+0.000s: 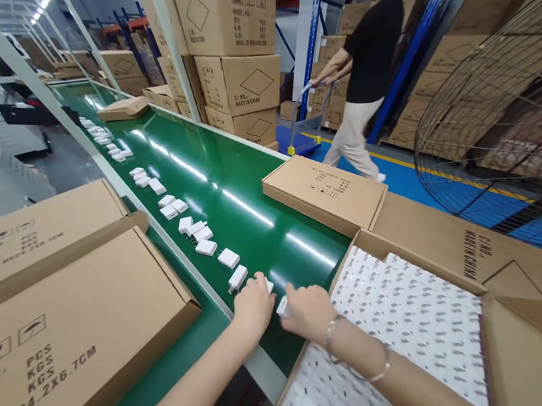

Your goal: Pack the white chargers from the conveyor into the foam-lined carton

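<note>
A: Head view: both hands sit at the near edge of the green belt [233, 185]. The left hand [253, 306] is curled over a small white charger [268, 286], and the right hand [307, 311] pinches another white piece [282, 306] just beside it.

B: What's the risk?

A: I'd say crowding. The two pieces nearly touch, right at the belt's rail. A loose pinch could tip one off the edge, or knock the neighbouring charger [237, 278] out of the row.

B: And the open carton [495, 309] on the right?

A: Packed full with white units.

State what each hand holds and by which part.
Right hand pinches a small white block by its end. Left hand covers another; grip cannot be told.
</note>
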`<state>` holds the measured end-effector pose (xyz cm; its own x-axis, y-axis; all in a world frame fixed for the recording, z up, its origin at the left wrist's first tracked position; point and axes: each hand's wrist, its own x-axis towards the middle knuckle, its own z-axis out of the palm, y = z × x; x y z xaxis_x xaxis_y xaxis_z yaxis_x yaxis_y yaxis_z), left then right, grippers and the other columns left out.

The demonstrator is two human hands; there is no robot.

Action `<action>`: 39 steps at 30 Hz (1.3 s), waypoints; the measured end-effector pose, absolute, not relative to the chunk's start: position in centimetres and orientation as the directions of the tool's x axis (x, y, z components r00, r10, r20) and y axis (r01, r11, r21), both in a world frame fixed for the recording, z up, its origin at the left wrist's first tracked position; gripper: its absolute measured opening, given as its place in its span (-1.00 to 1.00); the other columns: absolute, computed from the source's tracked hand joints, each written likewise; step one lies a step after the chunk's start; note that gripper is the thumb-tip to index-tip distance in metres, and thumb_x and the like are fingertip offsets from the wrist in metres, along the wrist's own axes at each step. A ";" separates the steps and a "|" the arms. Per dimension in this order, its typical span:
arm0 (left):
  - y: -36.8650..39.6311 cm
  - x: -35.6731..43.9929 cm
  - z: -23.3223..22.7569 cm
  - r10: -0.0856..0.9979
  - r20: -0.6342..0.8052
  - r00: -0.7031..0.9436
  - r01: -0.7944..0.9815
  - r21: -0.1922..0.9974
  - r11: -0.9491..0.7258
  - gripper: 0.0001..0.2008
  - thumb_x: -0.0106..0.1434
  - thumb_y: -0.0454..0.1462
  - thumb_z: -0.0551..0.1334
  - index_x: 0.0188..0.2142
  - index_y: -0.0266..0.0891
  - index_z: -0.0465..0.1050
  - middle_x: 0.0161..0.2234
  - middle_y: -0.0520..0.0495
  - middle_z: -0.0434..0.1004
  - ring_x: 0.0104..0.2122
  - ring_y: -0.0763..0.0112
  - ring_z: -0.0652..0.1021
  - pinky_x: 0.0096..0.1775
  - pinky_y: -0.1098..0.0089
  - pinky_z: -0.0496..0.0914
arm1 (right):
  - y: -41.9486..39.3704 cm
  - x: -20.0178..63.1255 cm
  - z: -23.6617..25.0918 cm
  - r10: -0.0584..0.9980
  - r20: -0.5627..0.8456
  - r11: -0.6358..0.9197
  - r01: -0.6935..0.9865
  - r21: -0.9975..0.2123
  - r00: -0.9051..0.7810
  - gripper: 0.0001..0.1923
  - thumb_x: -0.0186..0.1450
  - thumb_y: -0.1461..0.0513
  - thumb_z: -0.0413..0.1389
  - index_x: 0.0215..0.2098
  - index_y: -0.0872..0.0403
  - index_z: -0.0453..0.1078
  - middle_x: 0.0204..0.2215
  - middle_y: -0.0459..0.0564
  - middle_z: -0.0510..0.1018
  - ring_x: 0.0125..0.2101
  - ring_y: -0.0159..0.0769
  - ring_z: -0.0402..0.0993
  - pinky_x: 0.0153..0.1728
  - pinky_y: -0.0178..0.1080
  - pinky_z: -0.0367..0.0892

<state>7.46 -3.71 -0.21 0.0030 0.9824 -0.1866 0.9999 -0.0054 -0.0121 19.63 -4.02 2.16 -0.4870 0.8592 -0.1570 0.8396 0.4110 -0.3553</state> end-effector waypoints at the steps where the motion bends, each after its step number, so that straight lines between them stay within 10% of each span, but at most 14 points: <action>1: -3.8 7.6 -0.3 0.982 -0.189 0.024 0.999 -0.017 -0.028 -0.69 0.22 -0.24 0.07 -0.10 -0.45 0.22 -0.29 -0.28 0.40 -0.29 0.16 0.51 -0.33 0.30 0.41 | -4.1 20.7 3.1 0.878 -0.138 0.395 0.856 -0.334 -0.459 -0.75 0.05 0.21 0.08 -0.28 0.12 0.34 -0.48 0.15 0.52 -0.43 0.03 0.45 -0.42 -0.04 0.25; 15: -1.8 7.9 -0.6 0.807 -0.127 0.576 0.812 0.198 -0.548 -0.67 0.13 -0.47 0.02 -0.11 -0.17 0.19 -0.13 -0.06 0.31 -0.10 0.31 0.33 -0.14 0.34 0.32 | -6.7 28.2 3.4 0.893 0.300 0.429 0.440 -0.789 -0.335 -0.65 0.17 0.15 0.14 -0.10 -0.08 0.18 -0.11 -0.02 0.37 -0.08 -0.22 0.31 -0.08 -0.16 0.27; 28: 0.1 11.3 -0.1 0.517 -0.243 0.821 0.562 0.184 -0.806 -0.68 0.10 -0.48 0.08 -0.14 -0.22 0.29 -0.16 -0.13 0.39 -0.13 0.20 0.38 -0.19 0.26 0.35 | -6.8 28.4 2.4 0.944 0.187 0.249 0.216 -0.944 -0.272 -0.74 0.21 0.20 0.07 -0.11 -0.09 0.25 -0.13 0.02 0.36 -0.07 -0.23 0.30 -0.16 -0.19 0.37; 34: -1.3 8.9 3.8 0.711 0.193 0.676 0.334 0.780 -0.530 -0.72 0.16 -0.42 0.11 -0.13 -0.14 0.23 -0.07 -0.07 0.31 -0.02 0.33 0.33 -0.02 0.31 0.26 | -7.1 28.5 3.2 0.938 0.272 0.321 0.246 -0.914 -0.215 -0.70 0.22 0.24 0.04 -0.08 -0.18 0.26 -0.06 -0.01 0.34 -0.03 -0.23 0.28 -0.23 -0.24 0.42; 39: -4.1 9.0 5.2 0.708 0.232 0.667 0.051 0.934 -0.353 -0.64 0.10 -0.42 0.20 -0.13 -0.13 0.19 -0.11 -0.08 0.25 -0.04 0.32 0.33 -0.05 0.29 0.29 | -7.7 27.8 3.0 0.901 0.386 0.418 0.163 -0.894 -0.196 -0.63 0.21 0.26 0.09 -0.05 -0.24 0.24 -0.09 -0.02 0.37 -0.05 -0.22 0.31 -0.18 -0.18 0.42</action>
